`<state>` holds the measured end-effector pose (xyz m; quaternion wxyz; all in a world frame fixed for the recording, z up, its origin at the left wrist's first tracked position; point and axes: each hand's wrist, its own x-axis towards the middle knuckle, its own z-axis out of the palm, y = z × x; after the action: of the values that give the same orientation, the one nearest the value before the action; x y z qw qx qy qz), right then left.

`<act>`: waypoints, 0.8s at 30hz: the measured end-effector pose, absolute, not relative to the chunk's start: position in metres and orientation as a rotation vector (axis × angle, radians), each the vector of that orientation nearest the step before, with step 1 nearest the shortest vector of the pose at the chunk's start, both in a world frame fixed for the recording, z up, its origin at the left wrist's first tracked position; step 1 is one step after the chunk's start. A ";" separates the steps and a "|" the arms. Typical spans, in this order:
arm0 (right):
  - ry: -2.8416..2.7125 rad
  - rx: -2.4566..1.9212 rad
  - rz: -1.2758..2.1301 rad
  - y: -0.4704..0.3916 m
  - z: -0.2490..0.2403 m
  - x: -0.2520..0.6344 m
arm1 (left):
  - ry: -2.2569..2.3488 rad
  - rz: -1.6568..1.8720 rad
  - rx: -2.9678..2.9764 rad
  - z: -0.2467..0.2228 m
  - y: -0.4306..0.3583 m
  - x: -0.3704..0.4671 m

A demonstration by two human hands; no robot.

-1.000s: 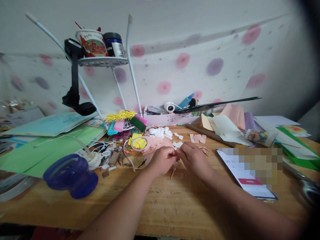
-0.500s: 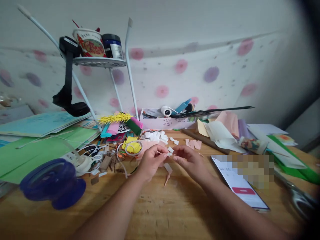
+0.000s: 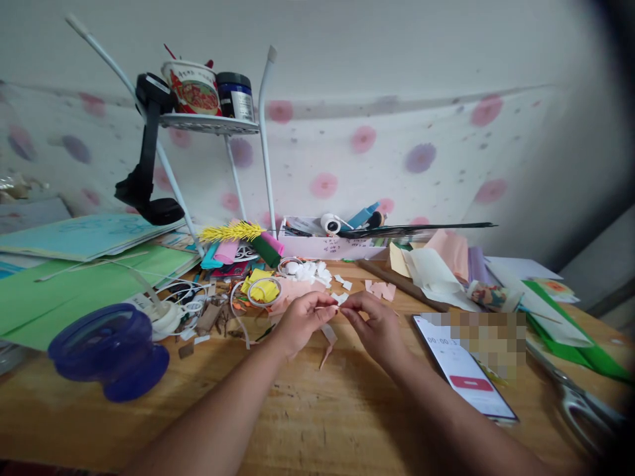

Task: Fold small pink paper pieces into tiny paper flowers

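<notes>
Curling left hand (image 3: pixel 299 325) and right hand (image 3: pixel 374 327) toward each other, thumb to forefinger — pinching a small pale scrap (image 3: pixel 338 308) between both — just below the frame's centre, over the table (image 3: pixel 317 423).

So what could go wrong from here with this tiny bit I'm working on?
The tiny pale piece at the fingertips of your left hand and right hand could slip and get lost among the similar white scraps just beyond. Your right forearm also runs close beside the phone, so a sideways move might nudge it.
</notes>
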<state>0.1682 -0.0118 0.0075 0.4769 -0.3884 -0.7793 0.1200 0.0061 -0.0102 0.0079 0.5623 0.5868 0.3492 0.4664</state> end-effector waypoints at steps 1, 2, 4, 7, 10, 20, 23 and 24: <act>-1.915 -0.946 0.276 -0.012 0.008 0.168 | 0.824 1.068 1.389 0.007 -0.010 0.006; -1.929 -0.937 0.259 -0.012 0.008 0.168 | 0.829 1.043 1.403 0.005 -0.009 0.005; -1.956 -0.925 0.233 -0.013 0.008 0.167 | 0.846 1.017 1.465 0.002 -0.007 0.005; -1.959 -0.959 0.250 -0.014 0.008 0.166 | 0.886 1.059 1.598 0.000 -0.004 0.004; -1.907 -1.032 0.345 -0.013 0.006 0.164 | 0.912 1.154 1.693 -0.001 -0.004 0.005; -1.881 -1.117 0.519 -0.014 0.008 0.163 | 0.917 1.314 1.943 0.008 -0.011 0.007; -1.907 -1.120 0.423 -0.015 0.010 0.164 | 0.925 1.217 1.824 0.010 -0.012 0.005; -1.919 -1.116 0.401 -0.016 0.011 0.164 | 0.916 1.180 1.795 0.010 -0.012 0.004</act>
<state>0.1637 -0.0156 0.0109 0.4285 -0.4471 -0.7686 0.1604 0.0041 -0.0119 0.0101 0.3923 0.7070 0.3608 0.4648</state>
